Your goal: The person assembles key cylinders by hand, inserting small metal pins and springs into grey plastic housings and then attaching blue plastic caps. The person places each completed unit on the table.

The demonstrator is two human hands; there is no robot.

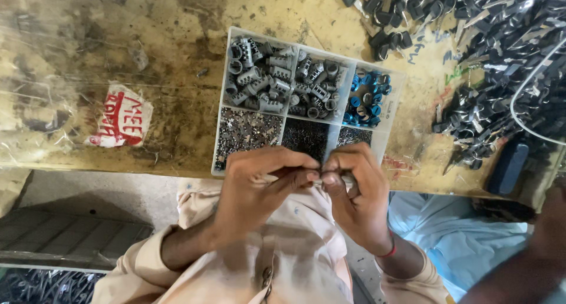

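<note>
A clear plastic compartment tray (394, 97) sits on a worn, stained worktop (118, 56), and serves here as the landmark. To its left lies a torn white paper scrap with red handwriting (121, 124); to its upper right and right spreads a large heap of dark keys (495, 56), crossed by a thin white cable (525, 86). Lower right of the tray, at the worktop's edge, rests a dark blue oblong case (508, 165), with pale blue cloth (448, 233) below it.
</note>
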